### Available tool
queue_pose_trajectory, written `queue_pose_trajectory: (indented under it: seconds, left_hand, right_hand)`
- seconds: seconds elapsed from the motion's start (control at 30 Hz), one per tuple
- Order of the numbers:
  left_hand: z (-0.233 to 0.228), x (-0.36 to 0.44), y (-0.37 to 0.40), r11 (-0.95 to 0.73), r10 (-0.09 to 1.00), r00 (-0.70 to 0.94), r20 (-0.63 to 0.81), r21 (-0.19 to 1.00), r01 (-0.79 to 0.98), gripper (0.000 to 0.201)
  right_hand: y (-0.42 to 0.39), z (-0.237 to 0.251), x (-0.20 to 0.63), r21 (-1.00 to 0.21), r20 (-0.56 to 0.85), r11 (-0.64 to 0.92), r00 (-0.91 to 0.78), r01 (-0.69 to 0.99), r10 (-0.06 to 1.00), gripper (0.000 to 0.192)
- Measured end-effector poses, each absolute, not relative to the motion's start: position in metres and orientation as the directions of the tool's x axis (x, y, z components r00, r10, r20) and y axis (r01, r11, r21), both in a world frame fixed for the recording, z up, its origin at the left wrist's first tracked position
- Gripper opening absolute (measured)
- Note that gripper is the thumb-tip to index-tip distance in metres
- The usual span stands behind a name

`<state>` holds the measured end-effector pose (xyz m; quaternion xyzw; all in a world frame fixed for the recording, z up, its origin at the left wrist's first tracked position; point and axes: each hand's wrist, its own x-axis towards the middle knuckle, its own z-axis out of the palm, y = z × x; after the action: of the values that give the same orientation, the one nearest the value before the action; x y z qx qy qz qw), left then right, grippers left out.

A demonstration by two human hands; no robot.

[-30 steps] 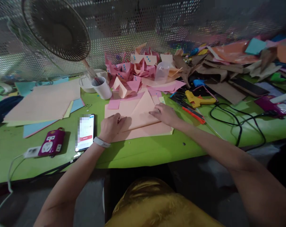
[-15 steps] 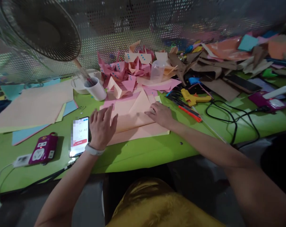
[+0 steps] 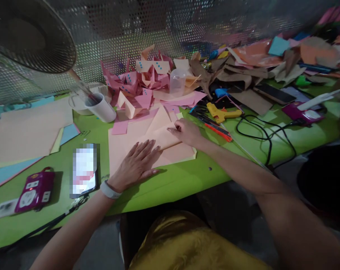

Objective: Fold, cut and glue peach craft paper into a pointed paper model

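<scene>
While my left hand [image 3: 136, 163] lies flat, fingers spread wide, on the peach paper sheet [image 3: 147, 144], I see my right hand [image 3: 185, 132] curled at the sheet's far right part, fingertips pinching narrow on the folded flap's edge. The sheet sits mid-surface, straight ahead of me, between both hands; its near edge runs close to the green surface [image 3: 172, 180] front rim, its right corner just past my right wrist. Left of the sheet, near my left wrist, lies a phone [image 3: 84, 170]; further left a purple power strip [image 3: 35, 189]. Beyond the sheet, touching its far edge, sits a heap of pink folded papers [image 3: 136, 84], with a white cup [image 3: 101, 107] to its left. Right of my right hand: scissors and cutters [image 3: 213, 125], a yellow glue gun [image 3: 222, 112], black cable [image 3: 268, 135]. Free green room shows only along the near rim and between phone and sheet.
</scene>
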<state>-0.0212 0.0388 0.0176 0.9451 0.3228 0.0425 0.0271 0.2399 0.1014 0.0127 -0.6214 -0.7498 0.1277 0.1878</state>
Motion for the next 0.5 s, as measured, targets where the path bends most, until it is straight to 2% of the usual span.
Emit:
queue_pose_trajectory:
  seconds: [0.23,0.5]
  left_hand:
    - [0.0159,-0.0219,0.039,-0.786,0.616,0.787,0.038,0.102,0.61,0.077]
    - [0.0152,-0.0228,0.0407,-0.8,0.596,0.802,0.03,0.103,0.591,0.076]
  right_hand:
    - [0.1006,0.0123,0.2426,-0.468,0.129,0.186,-0.142,0.864,0.981,0.025]
    - [0.0978,0.0097,0.2436,-0.45,0.158,0.2,-0.143,0.87,0.977,0.022]
